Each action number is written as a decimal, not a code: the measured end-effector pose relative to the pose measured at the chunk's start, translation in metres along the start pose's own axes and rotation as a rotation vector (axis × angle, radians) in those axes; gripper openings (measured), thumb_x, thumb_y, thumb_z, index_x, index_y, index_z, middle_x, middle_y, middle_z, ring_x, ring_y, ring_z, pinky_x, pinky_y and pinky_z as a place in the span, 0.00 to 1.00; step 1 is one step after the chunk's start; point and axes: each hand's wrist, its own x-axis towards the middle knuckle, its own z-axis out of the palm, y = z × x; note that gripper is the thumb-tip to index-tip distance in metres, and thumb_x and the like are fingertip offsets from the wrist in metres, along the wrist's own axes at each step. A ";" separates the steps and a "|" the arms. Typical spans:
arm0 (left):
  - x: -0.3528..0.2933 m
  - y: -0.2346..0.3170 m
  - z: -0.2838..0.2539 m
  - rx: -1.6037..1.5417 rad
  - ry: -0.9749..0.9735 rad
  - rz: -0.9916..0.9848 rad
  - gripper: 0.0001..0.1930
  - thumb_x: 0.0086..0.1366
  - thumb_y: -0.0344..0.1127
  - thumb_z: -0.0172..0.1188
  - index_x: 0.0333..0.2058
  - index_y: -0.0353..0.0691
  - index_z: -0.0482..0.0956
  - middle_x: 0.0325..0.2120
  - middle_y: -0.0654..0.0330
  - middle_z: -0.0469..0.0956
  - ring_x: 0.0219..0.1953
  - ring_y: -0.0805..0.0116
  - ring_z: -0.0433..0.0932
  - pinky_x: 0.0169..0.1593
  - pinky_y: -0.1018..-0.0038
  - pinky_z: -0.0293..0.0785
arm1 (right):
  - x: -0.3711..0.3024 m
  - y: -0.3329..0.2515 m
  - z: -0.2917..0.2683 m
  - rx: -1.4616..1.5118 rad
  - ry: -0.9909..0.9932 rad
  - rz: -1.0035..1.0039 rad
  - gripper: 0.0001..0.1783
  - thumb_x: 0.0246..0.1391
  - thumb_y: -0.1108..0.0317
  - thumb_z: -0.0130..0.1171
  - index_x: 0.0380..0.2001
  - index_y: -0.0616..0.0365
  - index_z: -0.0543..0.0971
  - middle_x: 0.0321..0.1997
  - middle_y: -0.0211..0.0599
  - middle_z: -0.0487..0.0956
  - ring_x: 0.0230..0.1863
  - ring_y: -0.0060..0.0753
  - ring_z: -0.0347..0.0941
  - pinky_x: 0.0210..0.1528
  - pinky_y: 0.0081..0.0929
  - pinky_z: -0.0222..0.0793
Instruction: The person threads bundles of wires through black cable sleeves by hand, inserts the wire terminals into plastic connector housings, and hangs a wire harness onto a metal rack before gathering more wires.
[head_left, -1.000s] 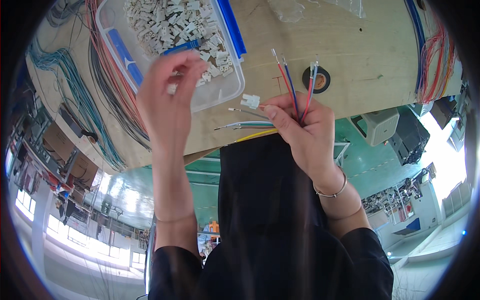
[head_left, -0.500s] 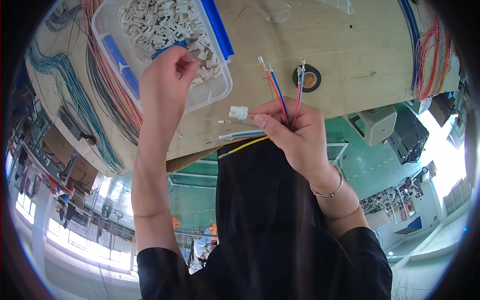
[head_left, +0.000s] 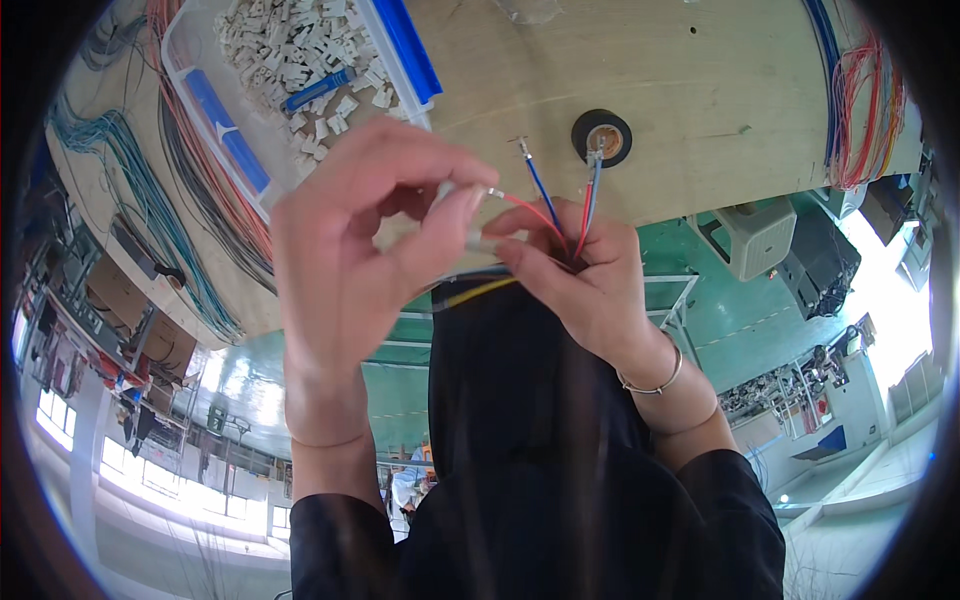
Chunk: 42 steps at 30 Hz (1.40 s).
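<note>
My left hand (head_left: 365, 235) is closed in a pinch around a small white connector housing (head_left: 446, 190), mostly hidden by the fingers. A red wire (head_left: 535, 207) runs up to it, its metal terminal at the fingertips. My right hand (head_left: 590, 275) grips a bundle of wires close by. From that grip a blue wire (head_left: 541, 182) and a red-and-grey group (head_left: 588, 200) stick up, tipped with metal terminals. A yellow wire (head_left: 480, 291) points left, partly behind the left hand. Another white connector housing (head_left: 484, 242) sits by the right fingertips, partly covered.
A clear plastic box (head_left: 270, 195) of white housings, with a blue tool (head_left: 318, 90) on them, stands at the far left. A roll of black tape (head_left: 620, 150) lies beyond my right hand. Wire bundles (head_left: 130, 160) lie left, others (head_left: 865, 120) far right. A stool (head_left: 755, 235) stands beyond the table edge.
My left hand has come from over the box, right and nearer, to the wires in my right hand. The red wire now bends toward its fingertips. The right hand has barely moved.
</note>
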 end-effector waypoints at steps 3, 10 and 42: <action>-0.025 0.013 0.001 0.320 0.019 0.309 0.05 0.49 0.20 0.54 0.27 0.32 0.74 0.29 0.58 0.67 0.27 0.72 0.67 0.27 0.82 0.65 | 0.000 0.001 0.004 0.130 0.027 -0.207 0.13 0.43 0.72 0.58 0.34 0.64 0.70 0.16 0.20 0.63 0.18 0.08 0.53 0.19 0.10 0.47; -0.055 0.020 0.020 0.614 0.099 0.606 0.11 0.38 0.20 0.62 0.25 0.40 0.77 0.24 0.63 0.66 0.23 0.70 0.69 0.19 0.78 0.68 | -0.001 -0.003 -0.003 0.026 -0.018 -0.214 0.21 0.42 0.73 0.57 0.39 0.64 0.62 0.22 0.26 0.69 0.22 0.10 0.58 0.25 0.08 0.52; -0.039 -0.024 0.031 0.125 0.149 0.151 0.12 0.46 0.12 0.52 0.31 0.29 0.71 0.33 0.50 0.70 0.33 0.68 0.71 0.35 0.78 0.71 | -0.002 -0.002 -0.012 0.434 0.015 -0.016 0.05 0.42 0.74 0.56 0.20 0.63 0.71 0.19 0.31 0.68 0.17 0.16 0.57 0.18 0.13 0.49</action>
